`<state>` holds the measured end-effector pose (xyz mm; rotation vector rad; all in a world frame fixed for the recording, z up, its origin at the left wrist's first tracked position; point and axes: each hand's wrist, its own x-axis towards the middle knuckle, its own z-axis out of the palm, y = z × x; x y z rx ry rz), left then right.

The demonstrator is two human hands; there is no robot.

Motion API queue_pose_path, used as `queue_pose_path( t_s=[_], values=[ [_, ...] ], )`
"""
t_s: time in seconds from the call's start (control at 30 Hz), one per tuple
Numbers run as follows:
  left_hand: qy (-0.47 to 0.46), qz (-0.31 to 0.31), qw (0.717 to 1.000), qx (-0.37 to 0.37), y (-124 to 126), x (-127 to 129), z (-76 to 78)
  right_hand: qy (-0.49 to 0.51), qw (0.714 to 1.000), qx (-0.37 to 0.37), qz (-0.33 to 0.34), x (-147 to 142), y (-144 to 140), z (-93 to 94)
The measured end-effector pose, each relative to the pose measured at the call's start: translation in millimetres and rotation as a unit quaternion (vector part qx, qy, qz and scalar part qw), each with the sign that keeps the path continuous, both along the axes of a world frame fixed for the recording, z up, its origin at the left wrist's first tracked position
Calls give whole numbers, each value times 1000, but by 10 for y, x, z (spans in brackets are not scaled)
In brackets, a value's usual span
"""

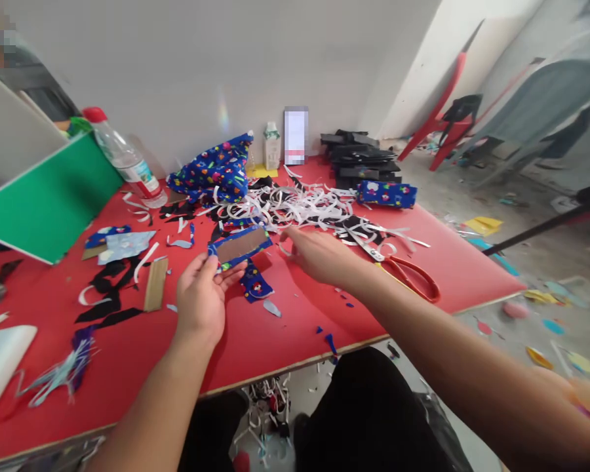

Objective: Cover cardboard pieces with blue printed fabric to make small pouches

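My left hand (204,295) is closed on a flat piece of blue patterned fabric (265,243) with a brown panel (240,245) in its middle, tilted above the table. Thumb and fingers pinch its left end. My right hand (314,254) is just right of that piece and apart from it, with its fingers drawn together. A thin pale curl shows by its fingertips; whether they hold it is unclear. Below the held piece lies a blue patterned scrap (256,283). Scissors with red handles (413,278) lie beside my right forearm, blades partly under white strips.
Curled white strips (299,206) heap behind my hands. Around them are a bunched blue patterned cloth (214,169), a plastic bottle (140,177), a carton (272,147), a phone (295,136), stacked black pieces (364,157) and a folded blue piece (387,195). A green board (54,200) stands left.
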<state>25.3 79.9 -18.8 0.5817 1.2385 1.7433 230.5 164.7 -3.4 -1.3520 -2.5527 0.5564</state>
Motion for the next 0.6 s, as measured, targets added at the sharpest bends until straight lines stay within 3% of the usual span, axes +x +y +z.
queue_pose_path(
  t_s=[0.2,0.27,0.43,0.6],
  values=[
    [52,-21,998,15,-27,-8,-47,121,984,111,73,90,213,366],
    [93,-20,995,30,-40,-20,-51,173,975,111,82,41,230,423],
    [216,-40,974,45,-95,19,-36,304,946,40,108,-211,37,255],
    [326,-59,941,66,-163,95,-28,428,889,-116,116,-382,-162,109]
  ],
)
